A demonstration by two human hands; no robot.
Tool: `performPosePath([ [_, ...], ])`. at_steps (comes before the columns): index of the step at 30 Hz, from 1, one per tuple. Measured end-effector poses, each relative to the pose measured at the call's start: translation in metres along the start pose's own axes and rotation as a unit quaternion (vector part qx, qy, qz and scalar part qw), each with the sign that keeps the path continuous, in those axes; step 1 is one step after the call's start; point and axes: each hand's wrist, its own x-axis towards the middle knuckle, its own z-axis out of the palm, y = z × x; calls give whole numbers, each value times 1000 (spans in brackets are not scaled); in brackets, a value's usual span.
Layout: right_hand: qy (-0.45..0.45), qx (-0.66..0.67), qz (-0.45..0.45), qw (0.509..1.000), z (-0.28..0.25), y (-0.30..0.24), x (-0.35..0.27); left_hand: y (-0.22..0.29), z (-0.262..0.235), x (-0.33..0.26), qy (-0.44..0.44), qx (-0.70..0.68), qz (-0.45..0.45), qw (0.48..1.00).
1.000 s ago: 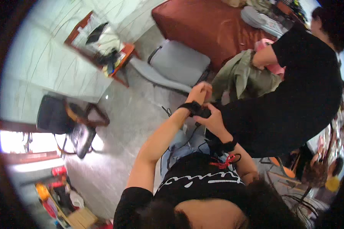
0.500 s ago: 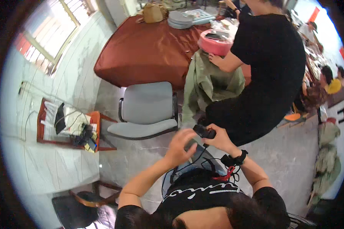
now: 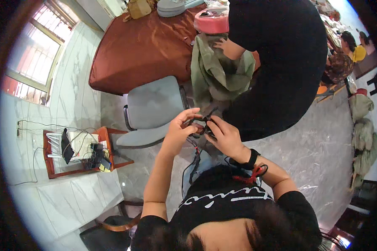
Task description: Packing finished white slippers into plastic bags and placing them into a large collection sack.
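In front of my body, both hands meet at a small black device with straps or cords (image 3: 202, 124), its exact kind unclear. My left hand (image 3: 181, 129) has its fingers and thumb curled round a loop on the left side, where a reddish patch shows. From the right, my right hand (image 3: 227, 137) pinches the device's other side, covering part of it. A black band (image 3: 252, 159) circles my right wrist, and a red cord (image 3: 250, 179) hangs by it. Below the hands a dark cord (image 3: 195, 163) dangles over my legs.
Just beyond my hands stands a grey chair (image 3: 155, 102). A person in black (image 3: 280, 71) bends close on the right, one hand on green cloth (image 3: 222, 69). Behind are a brown-covered table (image 3: 142, 54) and pink basin (image 3: 212, 24). A wooden stool (image 3: 109, 146) bears cables at left.
My left hand, apart and blurred earlier, now grips the black device alongside my right. Both hands have moved slightly away from my body. The view has shifted, and the co-worker leans lower.
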Motion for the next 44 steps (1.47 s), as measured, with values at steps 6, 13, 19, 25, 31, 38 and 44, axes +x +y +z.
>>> performPosePath([
  [6,4,70,-8,998,0,2,-11,5,-6,-2,-48,-125,-53,990],
  [13,-52,165,-63,983,-1,2,-8,12,3,7,-98,150,72,981],
  [19,-57,183,-46,980,-4,1,-2,22,-21,16,-213,468,238,824],
  [25,-25,162,-63,985,3,4,-3,25,-29,17,-218,465,150,845],
  [31,-62,142,-25,988,7,-1,-1,25,-31,12,-181,565,219,774],
  [38,-82,214,105,968,12,-12,7,4,-45,5,-160,335,9,929],
  [44,-27,322,287,902,31,-16,22,-66,-45,12,-25,213,46,976],
])
